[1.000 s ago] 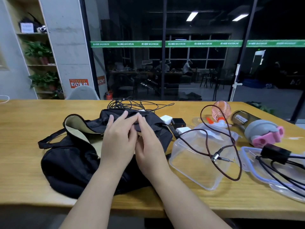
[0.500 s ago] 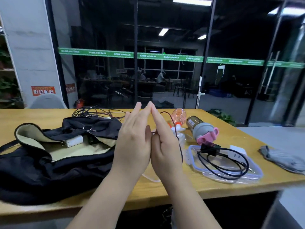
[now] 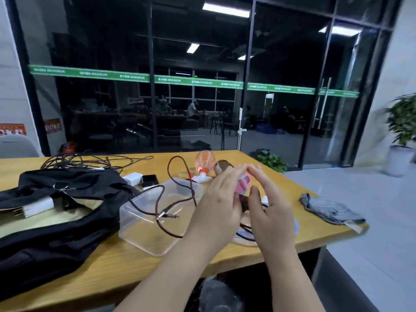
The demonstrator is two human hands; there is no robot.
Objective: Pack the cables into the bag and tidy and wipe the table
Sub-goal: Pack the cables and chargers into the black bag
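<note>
Both hands, left (image 3: pixel 219 207) and right (image 3: pixel 271 216), hovered flat-fingered, holding nothing, above the wooden bench (image 3: pixel 117 264). Braided cable (image 3: pixel 165 200) looped over a clear plastic box (image 3: pixel 146 226) (rounded corners) beside the soft black bag (image 3: pixel 51 239).

Dim indoor night scene, lit mostly by ceiling strip lights (image 3: pixel 225 9) reflected in the dark glass wall (image 3: pixel 198 86). Wide-angle bending warps the edges; the raised hands look slightly motion-blurred, perhaps.

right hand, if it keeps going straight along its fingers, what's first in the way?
Probably the pink-capped bottle lying just beyond the right hand. The fingers point up and away toward it, but one view leaves depth unclear.
</note>
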